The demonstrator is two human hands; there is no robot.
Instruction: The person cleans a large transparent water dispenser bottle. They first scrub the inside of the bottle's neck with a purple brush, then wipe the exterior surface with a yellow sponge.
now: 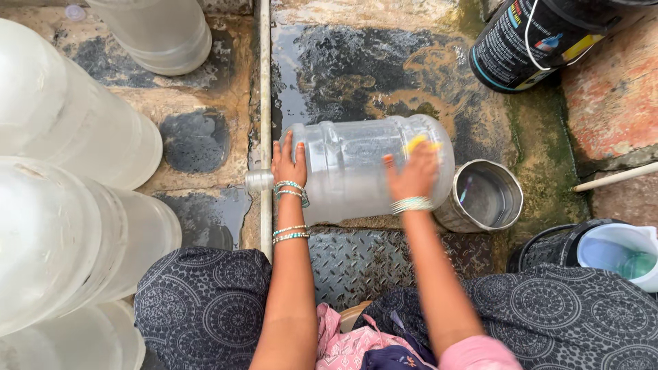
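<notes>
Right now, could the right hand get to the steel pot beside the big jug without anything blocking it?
Probably yes. The right hand rests on the jug near its base end, and the steel pot stands just past that end with its open top facing up. Nothing lies between them.

Obstacles: clear water jug (373, 168) lying on its side, centre; steel pot (483, 197) touching its base end; black bucket (538, 41) upper right; stacked clear jugs (68, 178) filling the left; thin pipe (264, 89) crossing the floor. Free room: wet stone floor (370, 62) above the jug; tread plate (370, 257) below it.
</notes>
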